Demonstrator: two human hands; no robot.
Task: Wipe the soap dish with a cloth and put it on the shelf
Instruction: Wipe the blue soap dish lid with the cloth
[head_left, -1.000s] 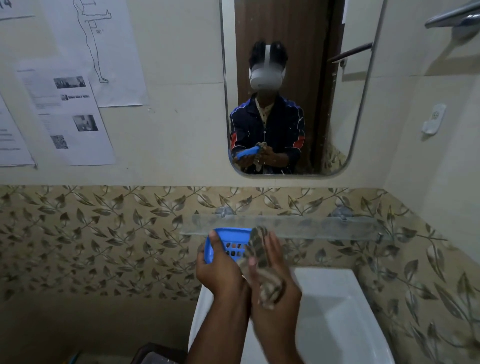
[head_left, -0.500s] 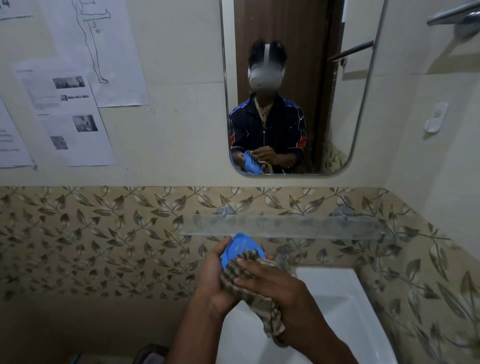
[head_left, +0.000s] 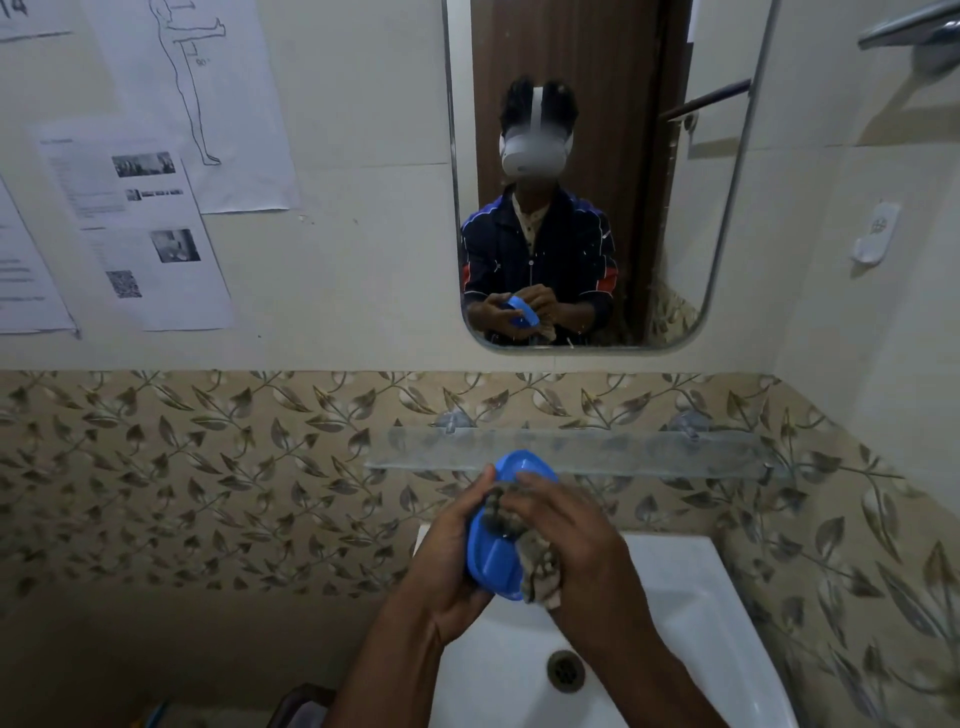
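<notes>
A blue plastic soap dish (head_left: 493, 564) is held on edge above the basin, its solid underside turned toward me. My left hand (head_left: 447, 561) grips it from the left side. My right hand (head_left: 576, 545) presses a brown checked cloth (head_left: 537, 569) against the dish's right side, with the cloth bunched under the fingers and hanging a little below. Just behind the hands, a frosted glass shelf (head_left: 649, 449) runs along the tiled wall.
A white washbasin (head_left: 691, 613) with a metal drain (head_left: 565, 670) lies under the hands. A mirror (head_left: 597, 171) above the shelf reflects a person holding the dish. Papers (head_left: 140, 228) are stuck on the left wall. A towel rail (head_left: 909, 26) is at the upper right.
The dish has been turned from showing its slotted tray to showing its solid underside and has come lower. The right hand has rubbed the cloth across it.
</notes>
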